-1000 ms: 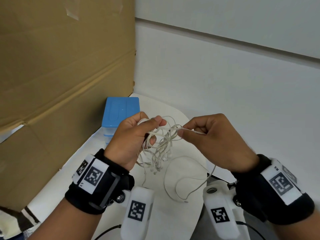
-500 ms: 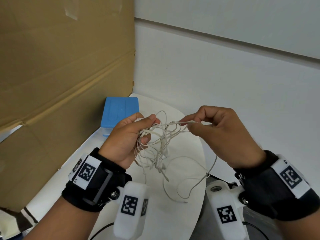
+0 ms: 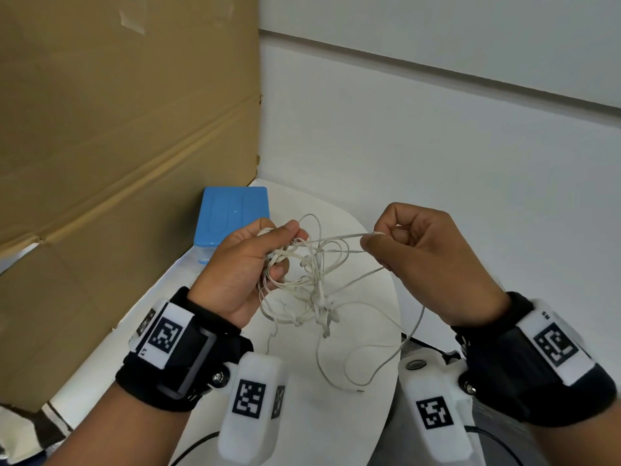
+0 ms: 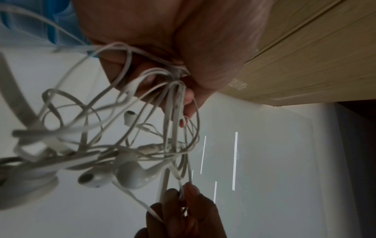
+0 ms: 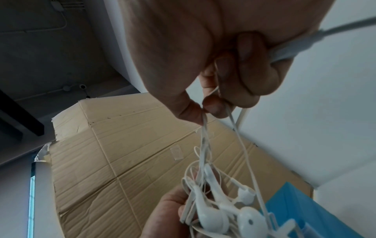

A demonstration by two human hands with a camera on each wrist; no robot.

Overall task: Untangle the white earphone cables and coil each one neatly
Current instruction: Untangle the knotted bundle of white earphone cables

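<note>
A tangle of white earphone cables (image 3: 312, 280) hangs in the air between both hands, above a white round table (image 3: 376, 257). My left hand (image 3: 248, 267) grips a bunch of loops at the tangle's left side, fingers curled round them. My right hand (image 3: 416, 250) pinches one strand (image 3: 339, 237) between thumb and forefinger and holds it taut to the right. Earbuds (image 4: 130, 175) dangle low in the knot in the left wrist view, and the earbuds (image 5: 230, 214) also show close up in the right wrist view. A long loose cable end (image 3: 356, 388) trails down onto the table.
A blue-lidded plastic box (image 3: 232, 216) stands on the table behind my left hand. A large cardboard sheet (image 3: 117, 129) leans upright on the left. White wall panels (image 3: 437, 129) close off the back and right. The table's edge curves away at the right.
My right hand has moved right and slightly up, drawing its strand out taut from the knot. The tangle has spread wider; my left hand keeps its grip.
</note>
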